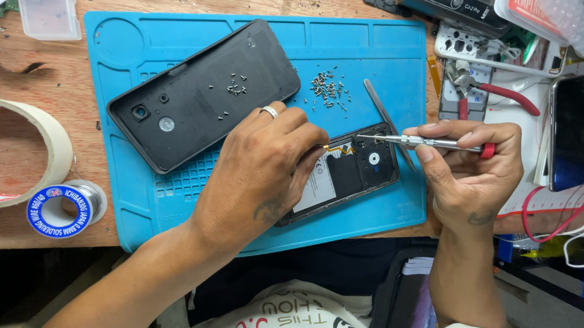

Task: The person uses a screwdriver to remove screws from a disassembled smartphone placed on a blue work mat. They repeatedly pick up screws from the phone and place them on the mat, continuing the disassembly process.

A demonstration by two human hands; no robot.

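Two hands at an opened phone on a blue repair mat, one steadying it, the other holding a small screwdriver.

The left hand (263,168) lies palm down over the opened phone (351,171), fingers curled at its upper edge and pressing it onto the blue mat (379,55); it covers most of the phone's left half, so I cannot tell how firmly it grips. The right hand (469,169) is closed around a slim screwdriver (422,142), pinched between thumb and fingers, the tip lying level just above the phone's top end. The phone sits at the mat's lower right part. Its removed back cover (204,96) lies face down just up and left, with tiny screws (236,88) on it. A second heap of screws (328,90) and metal tweezers (381,111) rest nearby on the mat.
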